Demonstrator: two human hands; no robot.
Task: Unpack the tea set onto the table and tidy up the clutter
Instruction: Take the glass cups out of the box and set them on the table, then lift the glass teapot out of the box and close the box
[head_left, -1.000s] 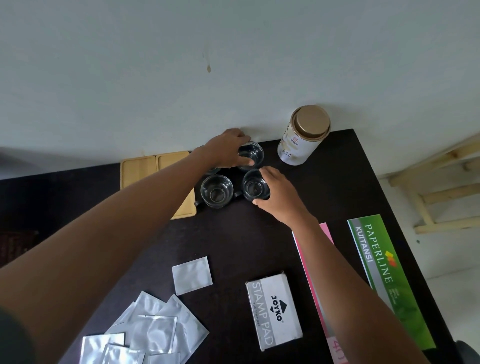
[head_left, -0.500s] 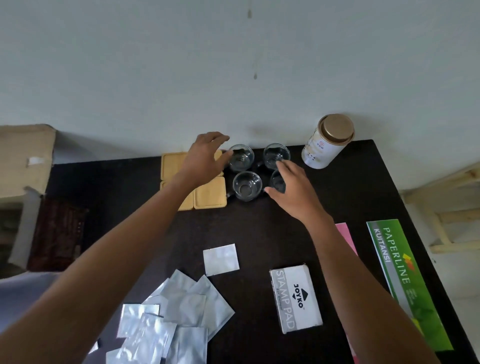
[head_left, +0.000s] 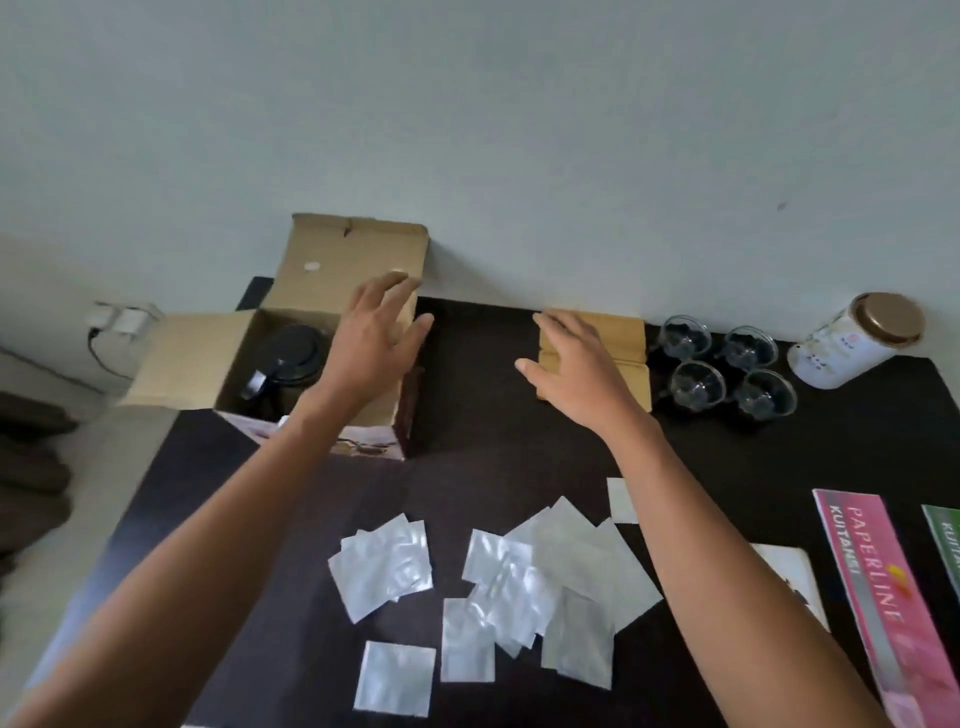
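An open cardboard box (head_left: 197, 358) stands at the table's far left, with a black teapot (head_left: 288, 361) inside it. My left hand (head_left: 376, 335) hovers over the box's right side, fingers spread and holding nothing. My right hand (head_left: 574, 364) is stretched flat above the wooden coasters (head_left: 623, 332), also holding nothing. Several small glass cups (head_left: 727, 371) stand in a cluster to the right of the coasters, apart from both hands.
A white canister with a gold lid (head_left: 857, 340) stands at the back right. Several silver foil sachets (head_left: 498, 587) lie scattered at the front of the dark table (head_left: 493, 457). A pink receipt book (head_left: 872, 587) and a green one lie at right.
Both hands have left the glass cups and moved left. My left hand now reaches over the box. The view has swung left, bringing the box and teapot into sight.
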